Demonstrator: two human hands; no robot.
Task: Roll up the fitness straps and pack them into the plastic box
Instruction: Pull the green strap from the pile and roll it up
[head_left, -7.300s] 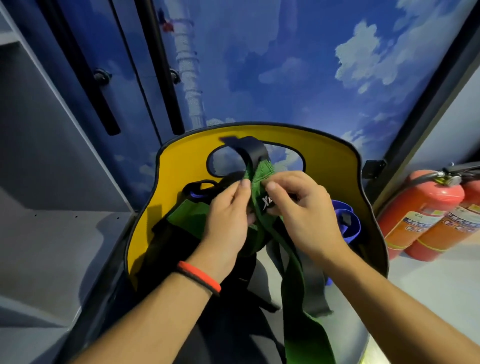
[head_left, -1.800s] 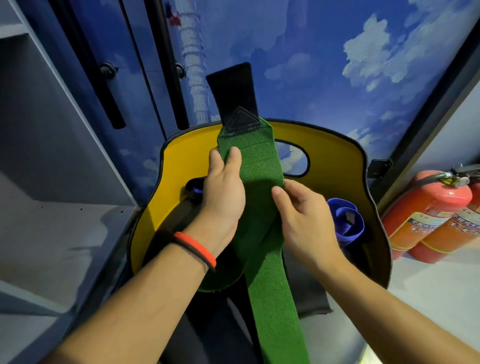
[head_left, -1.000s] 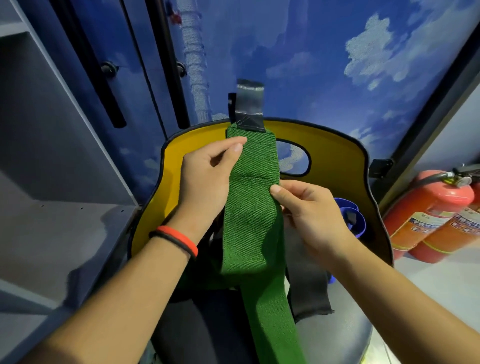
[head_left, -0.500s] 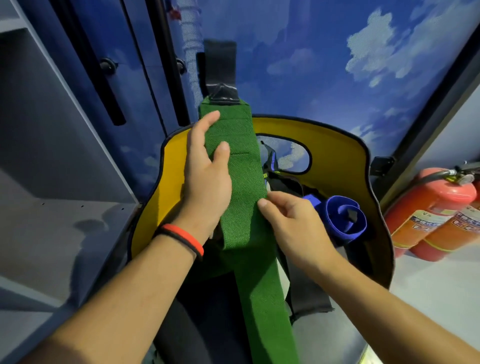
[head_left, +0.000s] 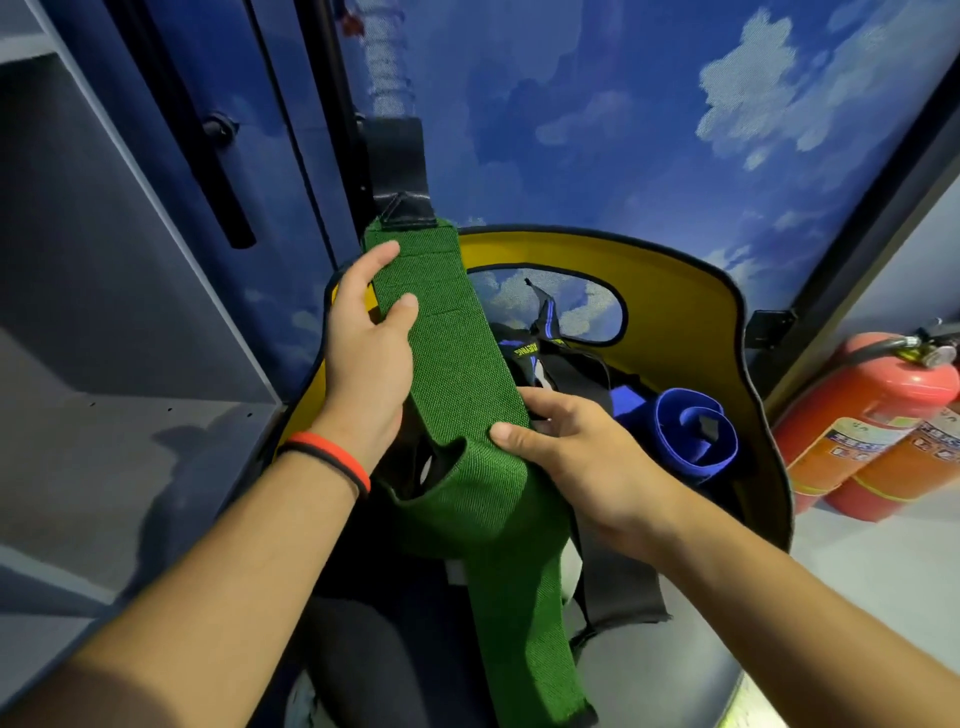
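Above the plastic box (head_left: 675, 312), whose inner wall is yellow, the green strap (head_left: 457, 364) is held flat and unrolled; its weave is coarse, and a smooth black tab (head_left: 397, 176) caps its far end; the left hand (head_left: 369, 358) pinches its left edge near the top; the right hand (head_left: 576, 457) clasps its right edge lower down. Yellow lettering on a black strap (head_left: 527, 352) inside the box is too small to read, as are the labels on two red fire extinguishers (head_left: 857, 415) at right; a rolled blue strap (head_left: 691, 436) lies in the box.

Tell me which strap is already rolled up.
The blue strap, coiled just right of the right hand. The green strap is unrolled, held flat by that hand and the left hand.
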